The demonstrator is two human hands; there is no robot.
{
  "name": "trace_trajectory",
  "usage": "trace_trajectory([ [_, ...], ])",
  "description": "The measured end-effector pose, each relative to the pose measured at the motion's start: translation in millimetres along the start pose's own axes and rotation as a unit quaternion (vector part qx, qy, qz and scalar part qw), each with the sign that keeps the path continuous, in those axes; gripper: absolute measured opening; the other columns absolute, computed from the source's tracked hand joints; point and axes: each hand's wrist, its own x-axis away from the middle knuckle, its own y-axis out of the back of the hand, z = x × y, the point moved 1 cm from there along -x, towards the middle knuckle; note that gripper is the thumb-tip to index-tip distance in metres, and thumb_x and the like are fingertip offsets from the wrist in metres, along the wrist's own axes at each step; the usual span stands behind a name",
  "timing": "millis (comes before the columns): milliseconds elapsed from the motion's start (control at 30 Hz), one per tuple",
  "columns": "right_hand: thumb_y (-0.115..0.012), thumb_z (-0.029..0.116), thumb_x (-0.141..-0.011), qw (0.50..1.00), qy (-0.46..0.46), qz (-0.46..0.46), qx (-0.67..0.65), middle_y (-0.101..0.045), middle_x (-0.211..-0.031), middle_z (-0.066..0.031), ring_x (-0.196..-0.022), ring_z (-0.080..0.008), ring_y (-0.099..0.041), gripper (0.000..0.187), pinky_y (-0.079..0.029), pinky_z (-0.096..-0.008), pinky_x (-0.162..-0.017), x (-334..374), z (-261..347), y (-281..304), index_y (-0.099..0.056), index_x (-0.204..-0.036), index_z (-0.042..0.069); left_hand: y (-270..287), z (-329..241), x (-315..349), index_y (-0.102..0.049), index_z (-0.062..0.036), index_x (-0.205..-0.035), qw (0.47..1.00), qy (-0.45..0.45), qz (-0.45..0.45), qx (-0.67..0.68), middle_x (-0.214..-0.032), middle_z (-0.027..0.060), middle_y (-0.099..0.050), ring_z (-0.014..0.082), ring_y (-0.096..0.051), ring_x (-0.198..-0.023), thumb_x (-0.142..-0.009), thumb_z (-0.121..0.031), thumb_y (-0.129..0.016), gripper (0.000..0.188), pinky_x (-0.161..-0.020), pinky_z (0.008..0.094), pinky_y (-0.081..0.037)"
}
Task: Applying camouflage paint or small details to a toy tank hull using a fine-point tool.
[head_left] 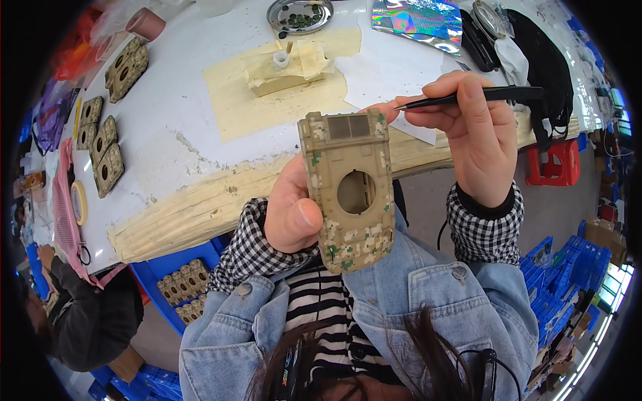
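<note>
The left hand [291,217] gripped a camouflaged shell [351,224] at three o'clock from it; the right hand [485,137], at the shell's two o'clock, pinched black tweezers [515,93]. At eight o'clock from the shell, a blue bin [148,279] held rows of camouflaged parts [182,283]; near twelve, on the counter [174,110], a round dish [322,25] held small dark green pieces [302,20]. The shell was tan with green and pale pixel patches, dark rectangles at its twelve-o'clock end and a round central opening.
</note>
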Motion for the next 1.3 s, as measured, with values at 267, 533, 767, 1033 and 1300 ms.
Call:
trace_trajectory([
  [267,-0.034,0.022,-0.098,1.0,0.001,0.003,0.007,-0.058,-0.095,-0.0151,-0.088,-0.0273,-0.064,0.035,-0.055,-0.0319,-0.077,-2,1,-1,-0.053,-0.099,-0.008,-2,-6,-2,-0.025,0.0033,-0.135,1.0,0.015,0.008,-0.019,-0.142,0.0183,-0.025,0.0168,-0.046,-0.11,-0.075,-0.054,-0.063,0.092,-0.089,0.0312,-0.042],
  [533,-0.034,0.022,-0.098,1.0,0.0,-0.002,-0.001,-0.058,-0.095,-0.0139,-0.087,-0.0268,-0.064,0.035,-0.055,-0.0323,-0.076,-3,-2,0,-0.053,-0.099,-0.007,-5,-7,-7,-0.017,0.0031,-0.138,0.999,-0.01,0.01,-0.04,-0.142,0.0207,-0.022,0.02,-0.039,-0.12,-0.077,-0.059,-0.056,0.095,-0.088,0.0316,-0.043],
  [767,-0.039,0.026,-0.096,0.996,0.093,-0.011,0.013,-0.061,-0.09,-0.0147,-0.078,-0.0216,-0.065,0.038,-0.054,-0.0285,-0.069,2,9,-4,-0.057,-0.093,-0.007,-3,0,-10,-0.012,-0.0037,-0.14,0.967,-0.008,0.062,0.248,-0.141,0.0209,-0.024,0.0264,-0.04,-0.121,-0.089,-0.058,-0.028,0.077,-0.085,0.0384,-0.05],
  [1033,-0.036,0.027,-0.097,0.974,0.168,0.097,0.119,-0.053,-0.081,-0.0133,-0.065,-0.017,-0.055,0.039,-0.048,-0.0259,-0.059,10,27,-24,-0.056,-0.09,-0.006,-4,-5,-6,-0.016,-0.0002,-0.138,0.905,0.083,0.021,0.418,-0.136,0.0227,-0.028,0.03,-0.051,-0.104,-0.091,-0.055,-0.03,0.074,-0.089,0.0366,-0.05],
  [1300,-0.038,0.025,-0.096,0.971,0.174,0.122,0.112,-0.055,-0.078,-0.0128,-0.07,-0.017,-0.058,0.038,-0.051,-0.0258,-0.062,8,30,-40,-0.058,-0.089,-0.006,-8,-8,3,-0.032,0.0022,-0.131,0.89,0.06,0.003,0.453,-0.121,0.025,-0.044,0.0305,-0.05,-0.105,-0.092,-0.053,-0.029,0.068,-0.089,0.0352,-0.051],
])
